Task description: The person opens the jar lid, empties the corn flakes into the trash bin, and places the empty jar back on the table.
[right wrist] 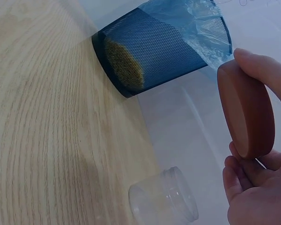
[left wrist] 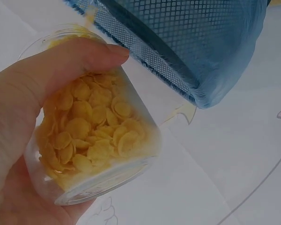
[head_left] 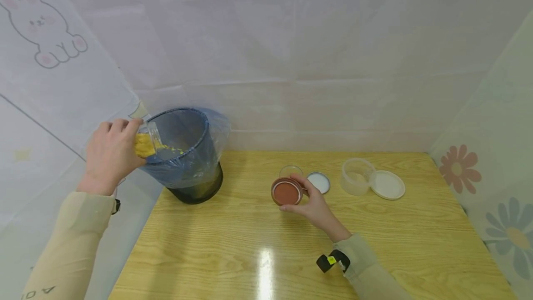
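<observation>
My left hand (head_left: 110, 154) grips a clear jar (left wrist: 75, 187) partly filled with yellow cornflakes (left wrist: 98, 122). The jar is tipped over the rim of a dark mesh bin (head_left: 197, 189) lined with a blue plastic bag (head_left: 179, 172), and some flakes are falling from its mouth into the bin. Through the mesh in the right wrist view, a yellow mass (right wrist: 124, 65) shows at the bottom. Between the thumb and fingers of my right hand (head_left: 314, 205) is a round reddish-brown lid (right wrist: 246, 112), held above the table with its inner side facing the head camera.
Behind the right hand, a clear jar (right wrist: 157, 199) stands on the wooden table (head_left: 233, 244) beside a white-faced round lid (head_left: 319, 183). Farther right are a translucent round tub (head_left: 354, 182) and its pale lid (head_left: 388, 185). Printed cloth walls (head_left: 266, 59) enclose the table.
</observation>
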